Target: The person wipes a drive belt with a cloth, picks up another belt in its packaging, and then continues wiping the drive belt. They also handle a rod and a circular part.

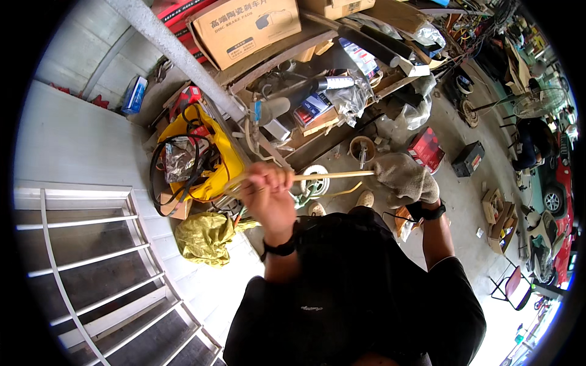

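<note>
A pale yellow hose or rod (334,175) runs almost level in front of me. My left hand (268,196), a little blurred, is closed around it, and a curved pale part (234,184) shows beyond the fingers. At its other end the length meets a grey-brown cloth (405,178). That cloth wraps my right hand, whose fingers are hidden; only the wrist with a black band (432,210) shows. Just below the hose, a thin yellow piece with a bent end (350,188) hangs above the floor.
Beside my left hand stands a yellow bag (229,155) with black cables (155,183). A cluttered shelf (279,55) holds a brake-pad carton (247,29). On the floor are a white wheel (316,179), a bucket (361,148), a red box (425,148) and a battery (468,158). A person (535,142) sits far right.
</note>
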{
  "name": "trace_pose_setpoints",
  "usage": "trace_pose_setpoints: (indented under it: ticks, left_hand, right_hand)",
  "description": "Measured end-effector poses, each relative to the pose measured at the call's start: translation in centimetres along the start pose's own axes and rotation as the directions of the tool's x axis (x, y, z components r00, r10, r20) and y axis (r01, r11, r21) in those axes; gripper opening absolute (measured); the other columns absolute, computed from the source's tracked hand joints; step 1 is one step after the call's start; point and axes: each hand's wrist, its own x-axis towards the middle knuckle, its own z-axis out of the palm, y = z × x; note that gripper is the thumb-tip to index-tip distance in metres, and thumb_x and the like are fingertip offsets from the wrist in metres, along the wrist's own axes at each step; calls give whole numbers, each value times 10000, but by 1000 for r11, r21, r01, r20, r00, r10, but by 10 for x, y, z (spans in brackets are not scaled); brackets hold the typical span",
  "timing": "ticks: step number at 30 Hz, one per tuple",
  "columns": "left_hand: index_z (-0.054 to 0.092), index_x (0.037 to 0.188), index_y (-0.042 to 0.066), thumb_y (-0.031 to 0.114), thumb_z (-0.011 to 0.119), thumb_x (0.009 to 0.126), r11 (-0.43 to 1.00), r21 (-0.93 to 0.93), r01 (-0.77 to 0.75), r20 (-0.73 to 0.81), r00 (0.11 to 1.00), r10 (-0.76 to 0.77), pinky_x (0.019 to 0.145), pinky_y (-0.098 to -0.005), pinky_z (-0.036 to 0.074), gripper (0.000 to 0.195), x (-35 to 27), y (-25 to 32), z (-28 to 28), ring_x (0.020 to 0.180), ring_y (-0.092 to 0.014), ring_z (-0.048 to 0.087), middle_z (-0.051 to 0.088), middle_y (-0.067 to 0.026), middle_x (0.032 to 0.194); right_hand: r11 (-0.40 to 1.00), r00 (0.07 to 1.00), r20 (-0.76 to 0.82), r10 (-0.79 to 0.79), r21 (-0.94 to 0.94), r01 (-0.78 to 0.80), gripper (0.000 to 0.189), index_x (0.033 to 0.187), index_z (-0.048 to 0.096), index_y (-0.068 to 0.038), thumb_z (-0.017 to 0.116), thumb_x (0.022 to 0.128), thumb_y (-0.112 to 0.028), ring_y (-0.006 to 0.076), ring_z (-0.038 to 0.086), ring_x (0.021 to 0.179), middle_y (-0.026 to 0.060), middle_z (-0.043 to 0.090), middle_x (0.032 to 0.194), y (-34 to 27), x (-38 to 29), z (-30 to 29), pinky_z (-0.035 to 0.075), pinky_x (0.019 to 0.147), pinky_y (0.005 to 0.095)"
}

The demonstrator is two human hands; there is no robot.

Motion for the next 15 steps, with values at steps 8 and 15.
trace_pose_setpoints:
  ticks: [8,15]
  left_hand:
    - [521,945,39,137,561,958,969,17,-247,-312,919,240,546,-226,328,107,-16,114,-66,637,-92,391,443,3,760]
    - [502,939,31,115,534,968,909,135,-395,-614,686,389,572,-233,381,94,-37,162,-153,650,-113,416,447,-12,766]
  right_hand:
    - [964,985,-174,4,263,43,695,1306,555,-128,768,646,-167,268,534,1185,90,569,1284,47,-24,-22,405,1023,374]
    - [898,952,-306,21,424,116,702,1305,556,-127,770,638,-174,270,534,1180,89,569,1280,87,-23,-39,406,1020,375]
